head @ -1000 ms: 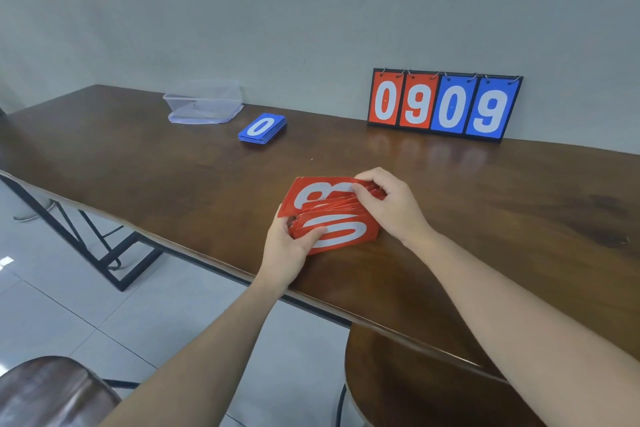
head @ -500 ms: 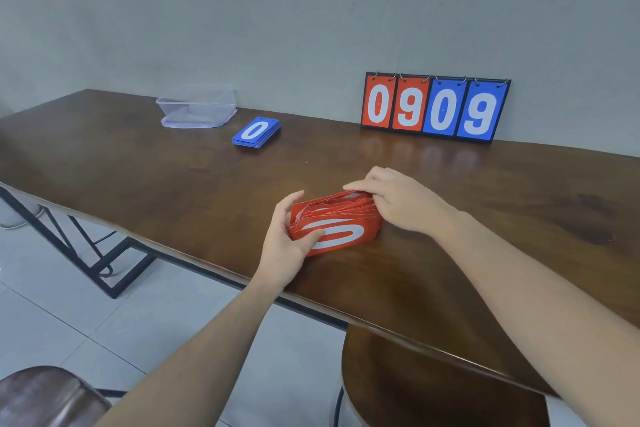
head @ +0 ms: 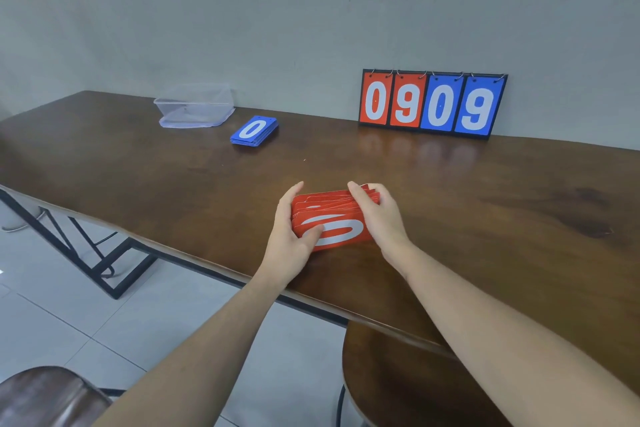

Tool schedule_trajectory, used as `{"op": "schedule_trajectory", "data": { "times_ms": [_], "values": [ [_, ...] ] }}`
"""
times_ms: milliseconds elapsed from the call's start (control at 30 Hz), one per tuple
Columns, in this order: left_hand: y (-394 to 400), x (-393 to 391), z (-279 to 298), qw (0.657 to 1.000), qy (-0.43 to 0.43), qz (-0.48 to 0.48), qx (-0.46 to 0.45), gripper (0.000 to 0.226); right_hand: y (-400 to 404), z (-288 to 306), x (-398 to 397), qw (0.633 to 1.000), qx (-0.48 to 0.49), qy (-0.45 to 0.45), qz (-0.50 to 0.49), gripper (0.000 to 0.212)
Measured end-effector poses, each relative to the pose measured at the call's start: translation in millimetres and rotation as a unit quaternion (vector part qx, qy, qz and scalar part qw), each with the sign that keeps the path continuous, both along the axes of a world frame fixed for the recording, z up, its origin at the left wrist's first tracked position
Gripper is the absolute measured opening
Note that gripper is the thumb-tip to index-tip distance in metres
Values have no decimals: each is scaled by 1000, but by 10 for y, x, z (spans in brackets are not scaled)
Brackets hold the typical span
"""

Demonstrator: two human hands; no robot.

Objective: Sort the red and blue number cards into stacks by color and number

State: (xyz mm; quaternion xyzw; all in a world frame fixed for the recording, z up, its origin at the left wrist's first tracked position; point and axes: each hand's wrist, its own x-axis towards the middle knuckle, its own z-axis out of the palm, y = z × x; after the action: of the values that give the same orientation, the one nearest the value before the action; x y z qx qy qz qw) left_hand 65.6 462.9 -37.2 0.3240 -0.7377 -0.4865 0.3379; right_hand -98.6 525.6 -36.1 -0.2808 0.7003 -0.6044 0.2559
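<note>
Both hands grip the red stack (head: 332, 218) near the table (head: 173, 191) edge — left hand (head: 289, 236) and right hand (head: 381, 218) with fingers curled round its ends. Farther back lies the blue stack (head: 254, 131), then the scoreboard (head: 431, 103).

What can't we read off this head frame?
- Red card stack: only the top 0 shows; lower numbers are covered by the cards above, the left hand and the right hand.
- Blue stack: only the top 0 shows.
- Clear container: contents too faint to tell.
</note>
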Motion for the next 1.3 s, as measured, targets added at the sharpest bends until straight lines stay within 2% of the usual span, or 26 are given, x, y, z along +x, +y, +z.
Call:
{"op": "schedule_trajectory", "data": {
  "times_ms": [133,233,300,367,433,500,567,667,767,867,1067,1200,1300],
  "values": [
    [21,-7,16,1000,-3,1,-12,78,-77,-43,-15,999,1,-4,-42,24],
    [27,-21,-7,999,-27,12,-37,73,-57,-75,47,998,-36,23,-35,37],
    [24,-24,-19,999,-27,12,-22,67,-54,-106,60,998,-44,4,-39,46],
    [54,-46,0,1000,2,18,14,62,-77,-142,56,997,-47,-30,-55,43],
    [105,-118,37,994,50,65,66,57,-111,-181,74,997,-52,-29,-54,30],
    [143,-238,80,979,90,138,117,40,-125,-228,99,996,-63,-10,-60,22],
    [141,-349,107,959,117,206,156,27,-129,-232,111,994,-77,-3,-78,22],
    [92,-365,57,935,133,275,181,20,-145,-214,104,990,-73,-30,-120,28],
    [85,-331,-29,947,103,270,142,24,-155,-253,99,994,-27,6,-106,31],
    [140,-330,0,957,102,248,108,36,-125,-258,118,997,-31,2,-65,35],
    [74,-323,-8,951,132,225,164,13,-131,-302,79,992,-85,-31,-88,23],
    [91,-360,-52,966,118,195,126,18,-92,-282,61,996,-73,-15,-57,26],
    [39,-367,-103,965,106,208,117,11,-129,-321,31,992,-81,-30,-90,19]
  ]
}}
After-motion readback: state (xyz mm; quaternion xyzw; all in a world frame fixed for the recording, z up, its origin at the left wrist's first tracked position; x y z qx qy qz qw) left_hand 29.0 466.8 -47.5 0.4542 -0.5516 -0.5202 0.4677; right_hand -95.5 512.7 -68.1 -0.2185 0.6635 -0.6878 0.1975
